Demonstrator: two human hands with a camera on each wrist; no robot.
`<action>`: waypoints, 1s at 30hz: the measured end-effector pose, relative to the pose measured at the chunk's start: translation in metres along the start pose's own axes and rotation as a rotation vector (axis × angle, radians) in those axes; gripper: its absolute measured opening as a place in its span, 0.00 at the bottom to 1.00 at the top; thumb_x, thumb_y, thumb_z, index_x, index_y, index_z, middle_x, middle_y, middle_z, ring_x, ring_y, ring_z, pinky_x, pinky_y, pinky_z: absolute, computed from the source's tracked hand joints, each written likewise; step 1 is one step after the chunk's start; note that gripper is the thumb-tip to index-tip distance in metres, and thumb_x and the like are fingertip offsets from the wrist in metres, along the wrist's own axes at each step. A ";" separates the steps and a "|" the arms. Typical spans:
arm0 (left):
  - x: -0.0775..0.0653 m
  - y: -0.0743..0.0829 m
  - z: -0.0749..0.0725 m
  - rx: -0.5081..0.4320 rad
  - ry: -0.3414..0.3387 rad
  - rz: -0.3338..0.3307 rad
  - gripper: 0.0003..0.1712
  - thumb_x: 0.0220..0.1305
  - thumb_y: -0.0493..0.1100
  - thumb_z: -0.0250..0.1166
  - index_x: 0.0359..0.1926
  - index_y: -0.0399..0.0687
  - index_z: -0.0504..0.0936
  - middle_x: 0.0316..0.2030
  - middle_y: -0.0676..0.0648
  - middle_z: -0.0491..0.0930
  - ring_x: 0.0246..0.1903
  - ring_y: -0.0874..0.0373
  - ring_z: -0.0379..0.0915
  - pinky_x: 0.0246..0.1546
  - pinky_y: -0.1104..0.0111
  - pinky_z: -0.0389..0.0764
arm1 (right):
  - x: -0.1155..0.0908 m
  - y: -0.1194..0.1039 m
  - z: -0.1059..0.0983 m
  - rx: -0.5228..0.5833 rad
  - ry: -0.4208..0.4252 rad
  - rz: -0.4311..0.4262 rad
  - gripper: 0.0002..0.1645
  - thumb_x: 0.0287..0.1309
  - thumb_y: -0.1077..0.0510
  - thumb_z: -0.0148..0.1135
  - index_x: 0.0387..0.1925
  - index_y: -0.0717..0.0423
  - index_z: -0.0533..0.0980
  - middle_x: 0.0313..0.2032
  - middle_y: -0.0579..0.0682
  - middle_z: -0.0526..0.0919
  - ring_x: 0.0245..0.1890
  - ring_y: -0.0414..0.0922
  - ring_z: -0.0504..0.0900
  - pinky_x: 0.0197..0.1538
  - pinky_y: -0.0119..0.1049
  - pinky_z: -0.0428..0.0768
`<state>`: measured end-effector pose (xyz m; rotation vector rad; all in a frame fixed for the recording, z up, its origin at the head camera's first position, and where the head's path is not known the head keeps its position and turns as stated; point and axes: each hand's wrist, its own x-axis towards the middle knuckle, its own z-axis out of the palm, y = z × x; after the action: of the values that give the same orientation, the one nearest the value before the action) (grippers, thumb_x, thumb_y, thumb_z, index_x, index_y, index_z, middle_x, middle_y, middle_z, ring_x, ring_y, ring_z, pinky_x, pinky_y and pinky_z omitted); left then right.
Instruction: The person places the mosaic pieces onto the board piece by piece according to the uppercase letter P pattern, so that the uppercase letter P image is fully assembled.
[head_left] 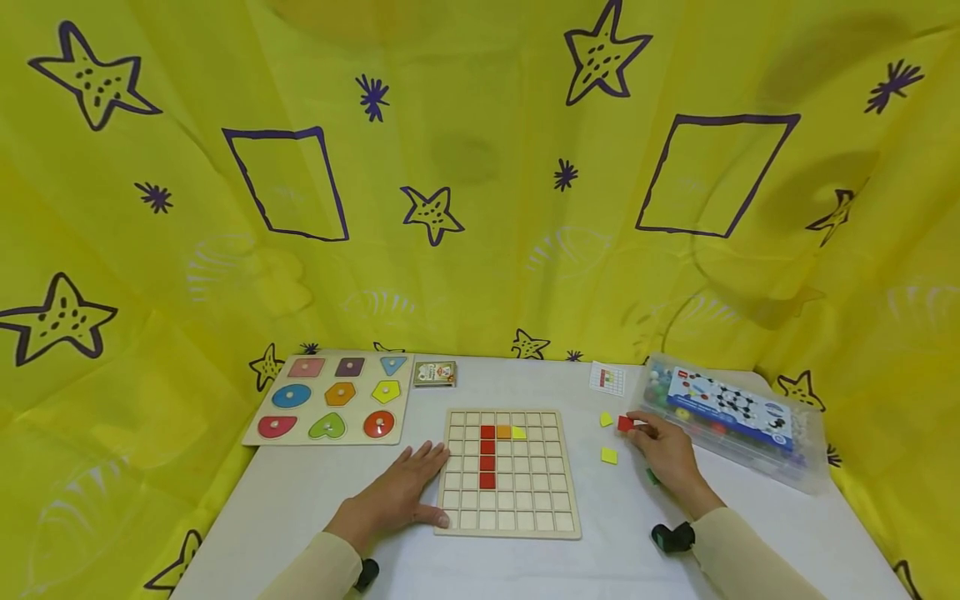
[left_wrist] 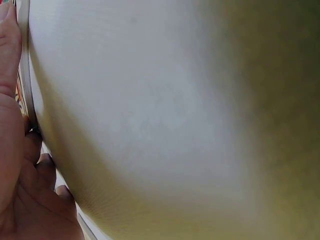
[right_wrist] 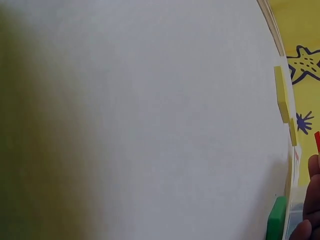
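Pinched in right hand point(head_left: 667, 454): flat red tile point(head_left: 626, 424), near two flat yellow tiles point(head_left: 609, 456), right of pale wooden grid board point(head_left: 519, 464). Best carried level, with leading edge free; steady board's left edge with left hand point(head_left: 397, 493), outstretched, gripping nothing.

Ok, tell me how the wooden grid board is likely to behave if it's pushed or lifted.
The wooden grid board looks stiff, being a flat panel with straight edges, so it probably won't sag. Lying flat and broad on the table, it should slide rather than tip. The red tiles sit in its squares with no visible fastening, so tilting might spill them.
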<state>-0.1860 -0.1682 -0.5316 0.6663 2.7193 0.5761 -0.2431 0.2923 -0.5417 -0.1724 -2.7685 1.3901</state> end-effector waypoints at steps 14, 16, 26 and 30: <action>0.000 0.001 0.000 -0.004 0.005 0.018 0.66 0.51 0.69 0.75 0.82 0.43 0.58 0.82 0.42 0.57 0.83 0.42 0.47 0.83 0.43 0.48 | -0.005 -0.014 0.007 0.050 0.048 -0.004 0.19 0.74 0.61 0.64 0.63 0.55 0.81 0.55 0.63 0.87 0.49 0.53 0.83 0.38 0.26 0.82; 0.000 0.001 0.000 -0.003 0.007 0.019 0.66 0.51 0.69 0.75 0.82 0.43 0.59 0.82 0.42 0.57 0.83 0.42 0.47 0.83 0.43 0.48 | -0.006 -0.017 0.008 0.057 0.052 -0.006 0.20 0.73 0.61 0.64 0.63 0.55 0.81 0.55 0.63 0.87 0.50 0.54 0.83 0.38 0.25 0.81; 0.000 0.000 0.001 0.002 0.005 0.013 0.66 0.51 0.70 0.74 0.82 0.44 0.58 0.82 0.43 0.57 0.83 0.43 0.47 0.84 0.44 0.48 | -0.010 -0.033 0.018 0.095 0.082 -0.049 0.19 0.71 0.62 0.66 0.61 0.56 0.83 0.50 0.61 0.89 0.45 0.47 0.83 0.39 0.22 0.81; -0.001 0.002 0.000 0.001 0.007 0.015 0.66 0.51 0.69 0.75 0.82 0.43 0.59 0.82 0.43 0.57 0.83 0.43 0.48 0.83 0.44 0.48 | -0.013 -0.040 0.021 0.125 0.062 -0.037 0.19 0.71 0.62 0.66 0.61 0.56 0.82 0.50 0.60 0.88 0.44 0.48 0.82 0.38 0.23 0.81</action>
<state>-0.1845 -0.1673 -0.5305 0.6862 2.7233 0.5810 -0.2348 0.2500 -0.5223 -0.1567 -2.6117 1.5159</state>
